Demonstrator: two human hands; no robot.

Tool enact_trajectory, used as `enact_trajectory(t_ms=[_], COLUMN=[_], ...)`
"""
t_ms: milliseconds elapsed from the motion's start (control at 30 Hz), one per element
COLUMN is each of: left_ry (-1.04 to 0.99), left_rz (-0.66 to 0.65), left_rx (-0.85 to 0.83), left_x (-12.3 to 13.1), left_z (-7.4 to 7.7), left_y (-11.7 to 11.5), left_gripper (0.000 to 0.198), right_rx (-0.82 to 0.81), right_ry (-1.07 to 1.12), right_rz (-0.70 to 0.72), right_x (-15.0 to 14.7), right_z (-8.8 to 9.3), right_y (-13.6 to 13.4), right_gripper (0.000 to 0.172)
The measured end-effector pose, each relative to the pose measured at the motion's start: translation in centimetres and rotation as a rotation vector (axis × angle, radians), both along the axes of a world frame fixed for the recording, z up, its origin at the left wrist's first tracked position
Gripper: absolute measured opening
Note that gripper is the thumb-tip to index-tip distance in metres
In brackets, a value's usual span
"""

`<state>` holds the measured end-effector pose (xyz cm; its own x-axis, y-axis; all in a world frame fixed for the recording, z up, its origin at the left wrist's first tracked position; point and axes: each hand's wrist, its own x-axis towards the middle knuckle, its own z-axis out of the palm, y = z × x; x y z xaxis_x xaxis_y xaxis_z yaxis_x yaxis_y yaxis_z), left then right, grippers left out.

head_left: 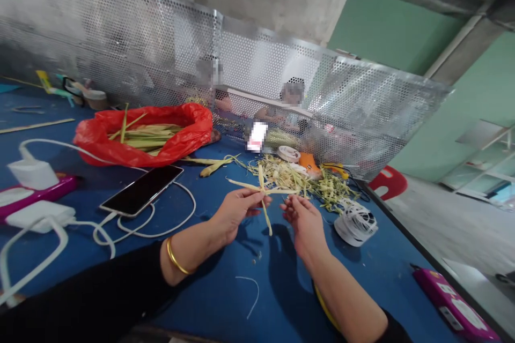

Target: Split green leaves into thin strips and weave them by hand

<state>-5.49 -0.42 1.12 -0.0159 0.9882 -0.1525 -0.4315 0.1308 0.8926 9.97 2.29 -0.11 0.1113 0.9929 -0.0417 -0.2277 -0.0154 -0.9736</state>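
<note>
My left hand [240, 210] pinches a cross-shaped piece of pale yellow-green leaf strips [266, 218] at its centre, with arms sticking out to the left, up, right and down. To the right of it, my right hand [302, 221] has its thumb and fingertips pressed together beside the cross. A small dark tip shows at those fingers, too small to name. Just beyond the hands lies a heap of leaf scraps [277, 171]. Loose leaf strips [213, 166] rest on the blue tabletop [225, 300] behind my left hand.
A red plastic bag [140, 156] holds long green leaves. A phone [142, 191] with white cables and chargers [40, 214] lies to the left. A white strip roll [356, 223] and a purple box [454, 305] are on the right. A perforated metal screen [257, 69] stands behind, people beyond it.
</note>
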Motion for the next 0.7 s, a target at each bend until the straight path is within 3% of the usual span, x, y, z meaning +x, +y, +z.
enact_trajectory(t_ms=[100, 200, 467, 600, 700], left_ry=[-0.035, -0.047, -0.107, -0.131, -0.116], left_rz=[0.034, 0.014, 0.095, 0.060, 0.011], left_rx=[0.047, 0.072, -0.042, -0.065, -0.072], left_x=[0.3, 0.6, 0.9, 0.7, -0.1], left_z=[0.0, 0.0, -0.3, -0.5, -0.4], left_y=[-0.1, -0.3, -0.2, 0.1, 0.4], left_gripper=[0.027, 0.026, 0.029, 0.026, 0.029], right_rx=[0.011, 0.207, 0.488, 0.595, 0.759], right_ry=[-0.120, -0.329, -0.649, -0.810, -0.991], right_rz=[0.248, 0.407, 0.340, 0.317, 0.111], right_x=[-0.5, -0.9, -0.9, -0.6, 0.1], right_z=[0.2, 0.6, 0.2, 0.2, 1.3], right_y=[-1.6, -2.6, -3.0, -3.4, -3.0], right_gripper=[0.032, 0.030, 0.024, 0.025, 0.017])
